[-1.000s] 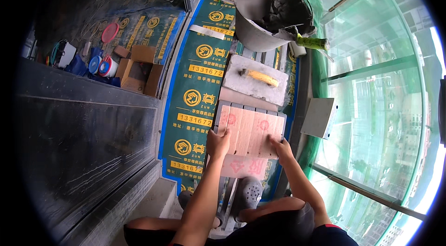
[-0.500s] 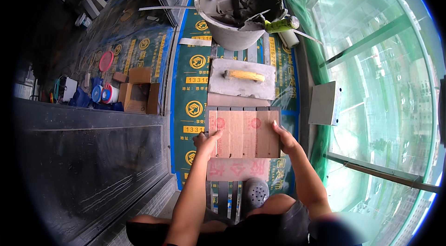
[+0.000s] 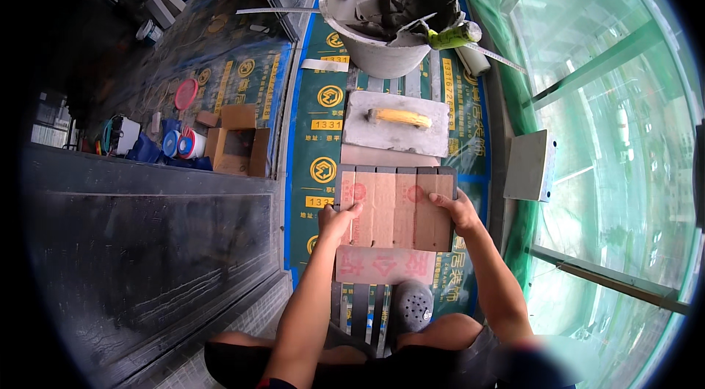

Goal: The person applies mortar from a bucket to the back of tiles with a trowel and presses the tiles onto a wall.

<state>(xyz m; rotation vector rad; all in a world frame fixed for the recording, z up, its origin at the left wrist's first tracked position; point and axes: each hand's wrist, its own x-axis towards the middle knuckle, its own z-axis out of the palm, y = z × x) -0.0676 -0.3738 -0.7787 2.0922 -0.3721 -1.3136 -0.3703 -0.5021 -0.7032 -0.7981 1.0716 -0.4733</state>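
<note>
Two hands show in my head view, both grasping one tile panel point(image 3: 393, 209): the left hand point(image 3: 336, 220) grips its left edge and the right hand point(image 3: 457, 210) its right edge, thumbs on the brown, red-marked face. I see the panel over a pinkish board point(image 3: 385, 265), though I cannot tell whether they touch. Just beyond lies a plastering float point(image 3: 357, 128), yellow handle up. Farther off I make out a mortar bucket point(image 3: 382, 55), a green-handled trowel point(image 3: 454, 36) at its rim.
</note>
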